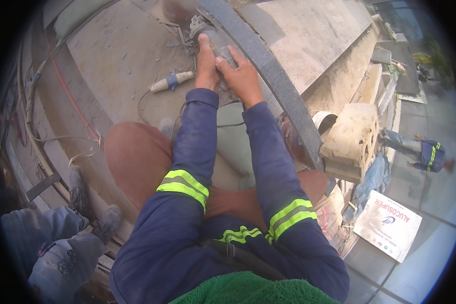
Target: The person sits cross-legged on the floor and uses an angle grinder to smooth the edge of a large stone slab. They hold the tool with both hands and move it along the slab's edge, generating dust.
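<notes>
Grey power tool (219,42), twelve o'clock, is clasped by left hand (206,66) and right hand (243,78), presumably for steadiness.

Grey slab (276,73) blocks right; room left over board (111,55).

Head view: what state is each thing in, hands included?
Left hand: closed around the tool.
Right hand: closed around the tool, next to the left.
Tool: dusty, held; running or not, cannot tell.
Cable connector: lying down, its parts apparently joined.
Long grey slab: unbroken along its visible length.
Hollow block: holes uncovered.
Blue sheeting: crumpled.
White panel: printed face up.
</notes>
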Available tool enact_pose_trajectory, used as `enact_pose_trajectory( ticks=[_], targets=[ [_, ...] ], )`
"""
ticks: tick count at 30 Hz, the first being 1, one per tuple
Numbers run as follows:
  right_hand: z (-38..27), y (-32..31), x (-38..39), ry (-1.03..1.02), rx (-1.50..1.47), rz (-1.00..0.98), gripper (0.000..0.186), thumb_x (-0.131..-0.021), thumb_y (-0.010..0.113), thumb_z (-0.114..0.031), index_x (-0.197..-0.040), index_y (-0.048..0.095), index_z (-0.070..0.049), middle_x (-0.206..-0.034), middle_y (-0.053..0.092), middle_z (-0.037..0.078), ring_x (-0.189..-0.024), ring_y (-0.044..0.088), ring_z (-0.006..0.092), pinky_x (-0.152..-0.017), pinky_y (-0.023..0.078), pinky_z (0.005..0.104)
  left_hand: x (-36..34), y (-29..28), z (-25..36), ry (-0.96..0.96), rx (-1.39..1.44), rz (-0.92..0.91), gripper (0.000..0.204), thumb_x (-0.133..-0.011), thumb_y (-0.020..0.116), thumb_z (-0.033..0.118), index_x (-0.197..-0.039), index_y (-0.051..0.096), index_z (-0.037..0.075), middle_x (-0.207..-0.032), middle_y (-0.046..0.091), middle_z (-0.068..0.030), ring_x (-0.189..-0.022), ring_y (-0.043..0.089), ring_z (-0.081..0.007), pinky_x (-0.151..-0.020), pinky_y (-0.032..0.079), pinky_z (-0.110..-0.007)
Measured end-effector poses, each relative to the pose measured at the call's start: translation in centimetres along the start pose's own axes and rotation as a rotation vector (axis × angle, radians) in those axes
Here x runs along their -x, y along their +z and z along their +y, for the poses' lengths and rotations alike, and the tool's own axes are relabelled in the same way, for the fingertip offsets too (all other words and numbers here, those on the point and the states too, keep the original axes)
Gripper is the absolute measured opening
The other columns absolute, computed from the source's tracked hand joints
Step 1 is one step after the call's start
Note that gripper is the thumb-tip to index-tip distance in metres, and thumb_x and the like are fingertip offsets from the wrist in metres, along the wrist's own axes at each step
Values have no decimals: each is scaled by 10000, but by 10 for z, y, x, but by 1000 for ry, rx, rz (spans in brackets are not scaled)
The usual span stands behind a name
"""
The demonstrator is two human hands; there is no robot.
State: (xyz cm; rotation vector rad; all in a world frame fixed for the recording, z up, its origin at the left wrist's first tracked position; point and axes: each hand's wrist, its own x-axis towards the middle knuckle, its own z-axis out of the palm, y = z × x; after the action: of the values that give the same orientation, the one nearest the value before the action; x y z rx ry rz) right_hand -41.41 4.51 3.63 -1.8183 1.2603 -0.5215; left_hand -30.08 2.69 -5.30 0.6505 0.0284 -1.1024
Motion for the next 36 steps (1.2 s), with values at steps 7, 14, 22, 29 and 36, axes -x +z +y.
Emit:
enact_pose_trajectory(
  ticks=[7, 14, 22, 29, 36],
  targets=[
    [1, 3, -8, -56, 62, 22, 795, -965, 807, -465, -1603, 631, -25, -1334, 778, 303, -1001, 815, 289, -842, 641, 389, -14, -4, 0, -14, -4, 13, 674, -1195, 433, 602, -1495, 580, 16, -1337, 711, -166, -1197, 738, -324, -1019, 630, -489],
    [15, 2, -5, -139, 57, 82, 780, -970, 809, -442, -1603, 633, -22, -1104, 814, 246, -818, 794, 228, -710, 641, 377, 7, 9, 0, -12, -53, 28, 741, -1197, 412, 620, -1557, 552, -12, -1419, 681, -179, -1241, 702, -315, -1056, 585, -472],
    [27, 1, 1, -111, 17, 55, 768, -979, 819, -400, -1619, 617, -25, -906, 794, 157, -734, 764, 169, -582, 607, 342, 18, 6, -3, -23, -35, 0, 742, -1193, 414, 630, -1549, 566, -4, -1392, 689, -168, -1232, 704, -301, -1060, 579, -452],
    [24, -1, 8, -112, 59, 56, 769, -979, 811, -423, -1608, 624, -22, -1063, 801, 214, -836, 769, 229, -668, 605, 369, 22, 3, -6, -20, -47, 3, 770, -1181, 423, 650, -1546, 573, -11, -1412, 685, -175, -1236, 704, -308, -1057, 578, -449],
    [32, 2, 1, -257, 135, 131, 787, -976, 810, -448, -1603, 626, -9, -1184, 808, 273, -834, 815, 246, -645, 628, 367, 10, -2, -11, -8, -31, -1, 812, -1166, 449, 672, -1566, 559, -26, -1446, 676, -178, -1278, 688, -316, -1089, 557, -442]
  ],
)
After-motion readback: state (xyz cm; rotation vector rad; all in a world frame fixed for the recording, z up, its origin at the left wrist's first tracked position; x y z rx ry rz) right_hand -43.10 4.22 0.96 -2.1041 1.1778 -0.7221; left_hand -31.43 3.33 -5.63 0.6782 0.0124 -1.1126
